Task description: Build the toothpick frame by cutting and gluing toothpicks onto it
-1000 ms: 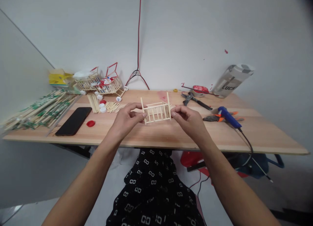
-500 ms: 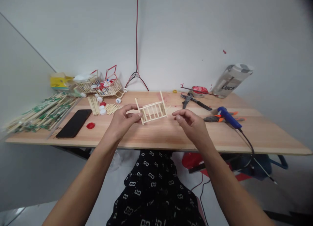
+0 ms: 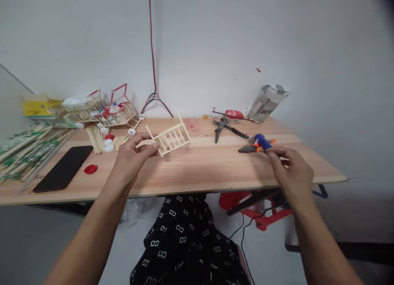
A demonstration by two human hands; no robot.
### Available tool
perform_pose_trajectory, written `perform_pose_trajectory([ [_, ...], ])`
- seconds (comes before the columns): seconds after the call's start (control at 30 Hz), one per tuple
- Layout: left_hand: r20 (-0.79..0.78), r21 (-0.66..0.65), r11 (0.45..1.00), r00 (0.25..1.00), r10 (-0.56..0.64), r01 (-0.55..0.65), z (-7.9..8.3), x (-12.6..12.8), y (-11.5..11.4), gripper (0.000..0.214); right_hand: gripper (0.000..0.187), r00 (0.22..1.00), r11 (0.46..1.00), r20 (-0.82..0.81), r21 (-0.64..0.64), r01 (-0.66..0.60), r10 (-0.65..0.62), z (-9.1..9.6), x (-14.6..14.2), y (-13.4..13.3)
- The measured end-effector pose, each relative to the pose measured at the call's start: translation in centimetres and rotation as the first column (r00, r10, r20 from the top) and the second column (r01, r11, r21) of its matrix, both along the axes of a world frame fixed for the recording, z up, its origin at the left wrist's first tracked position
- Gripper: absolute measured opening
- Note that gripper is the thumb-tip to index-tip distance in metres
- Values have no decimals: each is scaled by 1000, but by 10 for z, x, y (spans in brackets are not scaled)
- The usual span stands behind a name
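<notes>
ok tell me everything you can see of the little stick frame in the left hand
The stick frame is a small, open, boxy piece of pale, wood-looking sticks. Thin slats run between its long rails, and a longer post at each end juts past the upper rail. It tilts, its right end higher in the picture. The left hand pinches its left end, seemingly holding it above the table.
</notes>
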State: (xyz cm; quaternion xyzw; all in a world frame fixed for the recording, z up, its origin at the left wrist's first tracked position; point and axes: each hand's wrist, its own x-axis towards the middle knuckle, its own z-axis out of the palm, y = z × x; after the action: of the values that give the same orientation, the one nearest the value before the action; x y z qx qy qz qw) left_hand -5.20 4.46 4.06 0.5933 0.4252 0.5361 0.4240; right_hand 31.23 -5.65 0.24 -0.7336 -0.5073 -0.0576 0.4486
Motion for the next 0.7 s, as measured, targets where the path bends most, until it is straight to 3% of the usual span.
perform_pose_trajectory([
  [0.07, 7, 5, 1000, 1000, 1, -1, 0, 2, 1, 35, 29, 991, 996, 115, -45, 78, -73, -2, 26, 1],
  [0.17, 12, 13, 1000, 1000, 4, -4, 0, 5, 1, 34, 32, 956, 989, 285, -107, 100, -66, -11, 57, 12],
  [0.3, 22, 23, 999, 999, 40, -40, 1, 7, 1, 34, 32, 929, 991, 361, -73, 108, -75, -17, 65, 25],
  [0.4, 51, 15, 998, 997, 60, -61, 2, 5, 2, 34, 31, 937, 999, 345, 14, 53, -54, -12, 44, 26],
  [0.5, 87, 23, 996, 992, 88, -90, 3, 3, 3, 33, 23, 947, 989, 298, 45, -143, 124, -9, 9, 27],
  [0.57, 107, 30, 994, 990, 97, -101, 2, 2, 3, 32, 18, 923, 956, 262, 8, -295, 282, -11, -14, 32],
  [0.7, 104, 29, 994, 990, 100, -103, -3, 0, 1, 31, 17, 859, 875, 169, -69, -479, 484, -19, -53, 51],
])
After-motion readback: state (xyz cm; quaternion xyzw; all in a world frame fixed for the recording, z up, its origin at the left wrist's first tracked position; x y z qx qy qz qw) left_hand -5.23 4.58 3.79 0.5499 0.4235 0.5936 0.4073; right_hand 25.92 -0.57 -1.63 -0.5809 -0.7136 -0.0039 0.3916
